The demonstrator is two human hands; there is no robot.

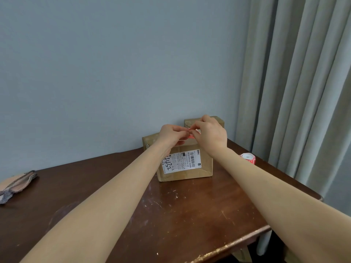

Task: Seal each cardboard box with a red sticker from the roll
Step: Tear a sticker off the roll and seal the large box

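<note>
Two cardboard boxes (pixel 187 164) sit mid-frame on the bench (pixel 171 209). Above the nearer, left hand (pixel 171 134) and right hand (pixel 209 133) pinch a red sticker (pixel 190 137), seemingly peeling its backing; pressing across the seam comes next. Roll (pixel 247 158) lies right.

On the near cardboard box (pixel 187 168), a white shipping label (pixel 181 161) turned sideways. Handwritten across its left end in black marker: "4452", partly behind the forearm. Along its right end, beside a barcode, a printed number reading roughly "SF0234591359 05", last digits uncertain. Smaller printed lines in between too fine to read. No readable print on the sticker roll (pixel 248 158).
</note>
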